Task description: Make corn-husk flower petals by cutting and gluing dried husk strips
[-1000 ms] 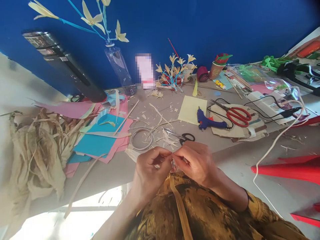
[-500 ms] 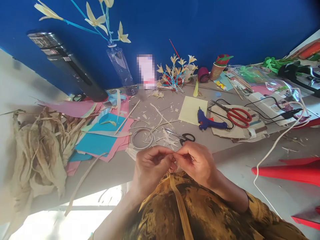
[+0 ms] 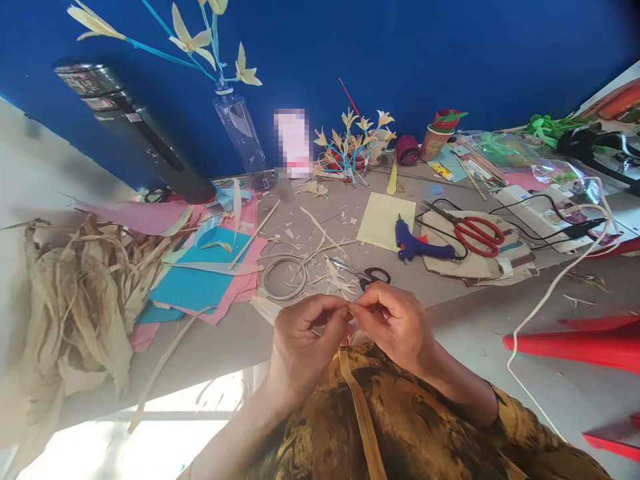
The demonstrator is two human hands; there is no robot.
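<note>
My left hand (image 3: 307,337) and my right hand (image 3: 397,327) meet at the fingertips, just off the table's front edge. Both are closed in a pinch; whatever lies between the fingers is too small or hidden to make out. Just beyond them on the table are small black-handled scissors (image 3: 375,275), a ring-shaped roll (image 3: 284,278) and pale scraps of dried husk (image 3: 340,273). Farther right lie a blue glue gun (image 3: 423,248) and red-handled scissors (image 3: 479,235) on a folded cloth (image 3: 480,267).
Dried husks (image 3: 75,300) hang over the table's left edge beside blue paper sheets (image 3: 200,280). Along the back stand a dark thermos (image 3: 135,127), a clear bottle (image 3: 243,130) holding husk flowers and a small flower cluster (image 3: 353,143). A white power strip (image 3: 535,217) with cables sits right.
Both hands have shifted very slightly, with the fingertips still together. The things on the table have stayed where they were.
</note>
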